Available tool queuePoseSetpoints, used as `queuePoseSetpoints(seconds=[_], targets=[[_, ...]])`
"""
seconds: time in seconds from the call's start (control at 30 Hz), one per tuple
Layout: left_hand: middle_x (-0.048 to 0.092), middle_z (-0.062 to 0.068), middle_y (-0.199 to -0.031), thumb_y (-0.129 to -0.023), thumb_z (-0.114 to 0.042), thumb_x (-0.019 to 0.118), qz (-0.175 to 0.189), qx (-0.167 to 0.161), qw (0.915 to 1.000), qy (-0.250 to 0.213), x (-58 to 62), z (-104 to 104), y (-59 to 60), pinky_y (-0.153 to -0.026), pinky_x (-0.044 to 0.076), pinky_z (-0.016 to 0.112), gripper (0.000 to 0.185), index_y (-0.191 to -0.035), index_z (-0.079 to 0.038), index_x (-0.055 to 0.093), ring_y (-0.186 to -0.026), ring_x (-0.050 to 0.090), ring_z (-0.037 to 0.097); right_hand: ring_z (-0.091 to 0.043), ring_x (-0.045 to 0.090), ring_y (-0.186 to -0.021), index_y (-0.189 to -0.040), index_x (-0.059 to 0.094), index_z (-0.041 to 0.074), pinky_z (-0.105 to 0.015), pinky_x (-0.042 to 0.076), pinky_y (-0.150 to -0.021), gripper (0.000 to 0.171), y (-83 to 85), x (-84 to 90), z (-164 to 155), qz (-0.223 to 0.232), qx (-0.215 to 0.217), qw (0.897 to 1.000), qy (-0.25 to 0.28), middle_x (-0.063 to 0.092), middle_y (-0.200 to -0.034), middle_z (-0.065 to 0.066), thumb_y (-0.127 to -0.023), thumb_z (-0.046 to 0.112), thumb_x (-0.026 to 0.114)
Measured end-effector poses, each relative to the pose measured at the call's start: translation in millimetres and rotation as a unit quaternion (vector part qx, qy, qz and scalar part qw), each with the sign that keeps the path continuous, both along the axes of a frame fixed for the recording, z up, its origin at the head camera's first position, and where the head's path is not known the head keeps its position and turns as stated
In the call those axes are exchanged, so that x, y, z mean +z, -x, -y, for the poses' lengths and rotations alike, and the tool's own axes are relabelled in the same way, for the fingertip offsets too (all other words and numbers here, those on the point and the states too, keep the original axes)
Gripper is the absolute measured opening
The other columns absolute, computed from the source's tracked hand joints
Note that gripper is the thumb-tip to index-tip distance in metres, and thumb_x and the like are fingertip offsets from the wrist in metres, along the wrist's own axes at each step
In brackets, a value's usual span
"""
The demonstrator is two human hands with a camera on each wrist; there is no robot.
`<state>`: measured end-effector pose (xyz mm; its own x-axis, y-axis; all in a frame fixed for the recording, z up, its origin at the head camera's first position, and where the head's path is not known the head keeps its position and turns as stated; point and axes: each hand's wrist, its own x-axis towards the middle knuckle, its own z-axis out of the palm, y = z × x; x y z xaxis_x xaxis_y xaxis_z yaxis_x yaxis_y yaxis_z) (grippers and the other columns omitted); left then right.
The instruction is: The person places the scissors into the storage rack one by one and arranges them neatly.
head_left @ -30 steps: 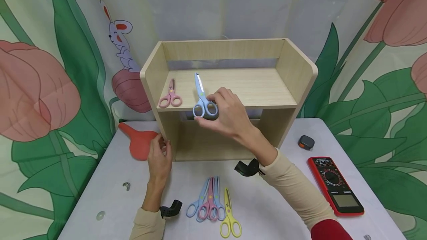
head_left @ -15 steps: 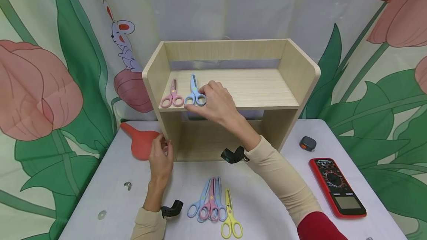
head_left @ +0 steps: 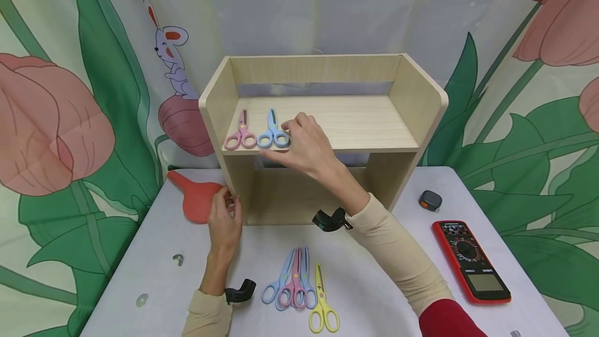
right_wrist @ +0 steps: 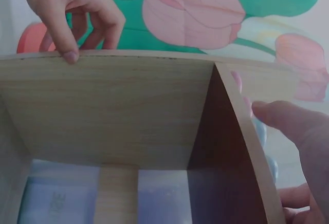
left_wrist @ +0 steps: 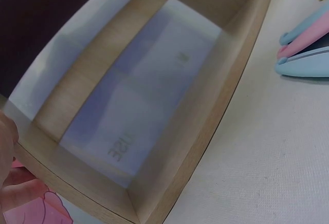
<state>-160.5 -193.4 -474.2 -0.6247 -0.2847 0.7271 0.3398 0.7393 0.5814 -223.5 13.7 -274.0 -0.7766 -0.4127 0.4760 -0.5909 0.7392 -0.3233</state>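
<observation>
Right hand [head_left: 311, 148] rests at the front edge of the upper board of the wooden shelf unit [head_left: 423, 103], its fingertips touching the handle loops of the blue scissors [head_left: 273, 133]; the thumb sits under the board's lip. Whether the fingers pinch a loop or only touch it I cannot tell. The blue scissors lie flat on the board with blades pointing to 12 o'clock, at about 10 o'clock from the hand. Just beside them, at their 9 o'clock, lie pink scissors [head_left: 241, 133] in the same direction, the two pairs' handles nearly touching.

Left hand [head_left: 225, 222] is down on the white table [head_left: 388, 285], fingers loosely curled against the lower front corner of the shelf unit's left side panel; in the right wrist view a fingertip presses on the panel's edge [right_wrist: 71, 55]. At the hand's 10 o'clock a red flat paddle-shaped thing [head_left: 195, 199] lies on the table.

At 6 o'clock from the shelf, near the table's front, lies a bunch of scissors [head_left: 294, 280], blue and pink, with a yellow pair [head_left: 322, 303] just beside it at 4 o'clock. Well off at 3 o'clock are a red multimeter [head_left: 470, 260] and a small grey tape measure [head_left: 429, 200].
</observation>
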Motion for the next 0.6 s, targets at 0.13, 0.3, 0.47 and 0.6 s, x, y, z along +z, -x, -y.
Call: queuePoseSetpoints(seconds=[0.13, 0.3, 0.47, 0.6], targets=[[0.062, 0.023, -0.106, -0.093, -0.003, 0.067, 0.008, 0.004, 1.0, 0.0, -0.2, -0.8, -0.6, -0.072, 0.064, 0.046, 0.037, -0.126, 0.005, 0.053, -0.089, 0.07, 0.034, -0.023, 0.049, -0.092, -0.124, 0.065, 0.001, -0.034, 0.045, -0.077, 0.076, -9.2, -4.4, -7.9, -0.04, 0.017, 0.999, 0.012, 0.059, -0.102, -0.009, -0.075, 0.058, 0.08], [0.061, 0.023, -0.107, -0.093, -0.004, 0.067, 0.012, 0.003, 0.9999, -0.005, -1.0, -1.0, -1.6, -0.072, 0.063, 0.049, 0.038, -0.127, 0.005, 0.053, -0.091, 0.069, 0.034, -0.024, 0.047, -0.086, -0.124, 0.062, 0.001, -0.033, 0.043, -0.073, 0.071, -22.8, -14.4, -17.5, -0.108, 0.057, 0.991, 0.048, 0.055, -0.092, -0.008, -0.076, 0.048, 0.082], [0.061, 0.024, -0.105, -0.093, -0.003, 0.067, 0.002, 0.002, 1.0, -0.004, -1.1, -0.5, 0.1, -0.072, 0.063, 0.049, 0.036, -0.125, 0.006, 0.053, -0.088, 0.069, 0.035, -0.024, 0.05, -0.086, -0.12, 0.062, 0.0, -0.033, 0.044, -0.074, 0.067, -36.0, -26.2, -27.5, -0.155, 0.079, 0.983, 0.06, 0.057, -0.093, -0.01, -0.075, 0.046, 0.083], [0.062, 0.024, -0.105, -0.093, -0.002, 0.068, -0.004, 0.003, 1.0, -0.004, -1.4, -0.8, 1.1, -0.072, 0.063, 0.048, 0.036, -0.124, 0.006, 0.054, -0.087, 0.07, 0.036, -0.025, 0.052, -0.089, -0.121, 0.063, 0.002, -0.034, 0.045, -0.074, 0.07, -47.0, -42.1, -36.5, -0.158, 0.08, 0.983, 0.05, 0.059, -0.098, -0.01, -0.074, 0.048, 0.084]])
